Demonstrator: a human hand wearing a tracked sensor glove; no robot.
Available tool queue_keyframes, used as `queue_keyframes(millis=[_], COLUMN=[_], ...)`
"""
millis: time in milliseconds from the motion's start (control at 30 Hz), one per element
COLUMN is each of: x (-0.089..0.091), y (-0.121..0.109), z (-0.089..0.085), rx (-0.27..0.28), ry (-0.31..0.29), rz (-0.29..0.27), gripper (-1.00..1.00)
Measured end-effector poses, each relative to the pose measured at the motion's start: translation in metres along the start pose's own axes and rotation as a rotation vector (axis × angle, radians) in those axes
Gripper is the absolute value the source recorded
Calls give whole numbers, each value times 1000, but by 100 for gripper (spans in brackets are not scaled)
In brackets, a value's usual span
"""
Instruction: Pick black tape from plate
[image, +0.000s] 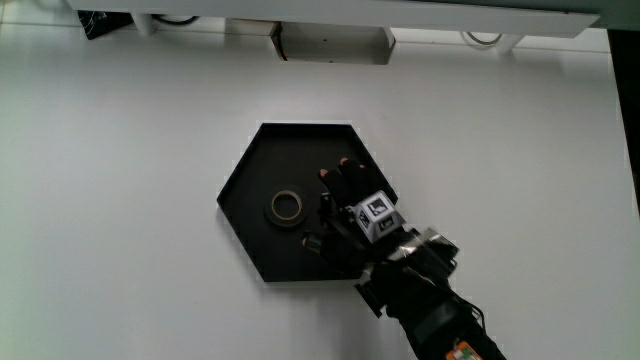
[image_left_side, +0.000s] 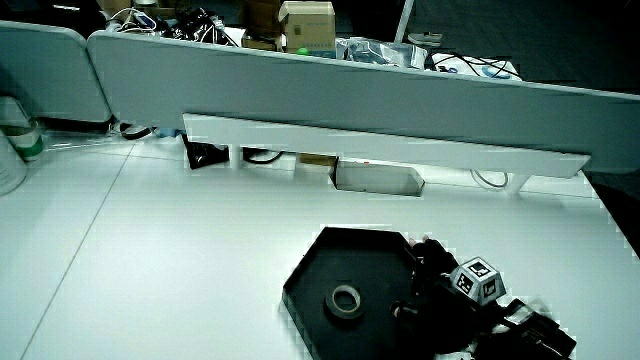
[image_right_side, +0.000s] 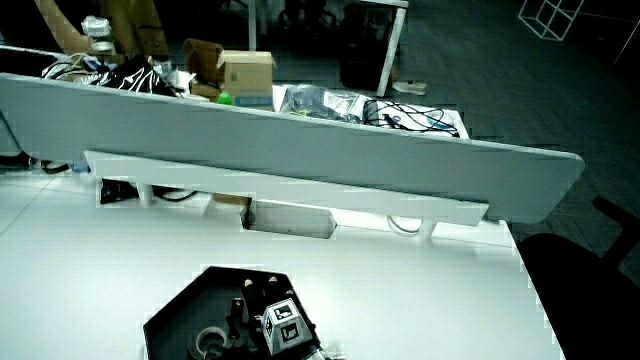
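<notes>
A black hexagonal plate lies on the white table, and shows in both side views. On it rests a small tape roll with a dark rim and a pale inner ring, lying flat. The gloved hand hovers over the part of the plate nearest the person, right beside the tape and not touching it. Its fingers are stretched out and the thumb is spread toward the roll, holding nothing. The patterned cube on its back shows in both side views.
A low grey partition closes off the table, with a white shelf and a small white box at its foot. A bottle stands at the table's edge.
</notes>
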Motion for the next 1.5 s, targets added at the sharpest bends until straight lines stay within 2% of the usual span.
queue_keyframes(millis=[167,200,267,367,400,533,567,700,767,833,867,933,1000,1033,1200,1333,1400,1500], x=[-10,-14,-21,-33,-36,-47,-49,-52,-54,-59,-63,-65,-66,-66,-65,-62,-63,-62], y=[22,26,34,53,57,67,68,74,73,73,73,70,71,70,66,62,60,57], z=[-1,-1,4,-8,-10,-23,-23,-28,-23,-19,-18,-15,-17,-16,-18,-21,-22,-19], rx=[-65,-86,-89,-207,-243,-334,-347,-384,-357,-357,-336,-293,-288,-268,-215,-197,-199,-184], ry=[-71,-87,-142,-214,-224,-275,-301,-367,-385,-418,-432,-418,-410,-410,-399,-362,-364,-341], rz=[-9,5,-20,13,7,27,16,14,13,5,20,19,30,29,24,43,44,52], gripper=[0,0,0,0,0,0,0,29,43,57,64,79,93,100,100,100,100,100])
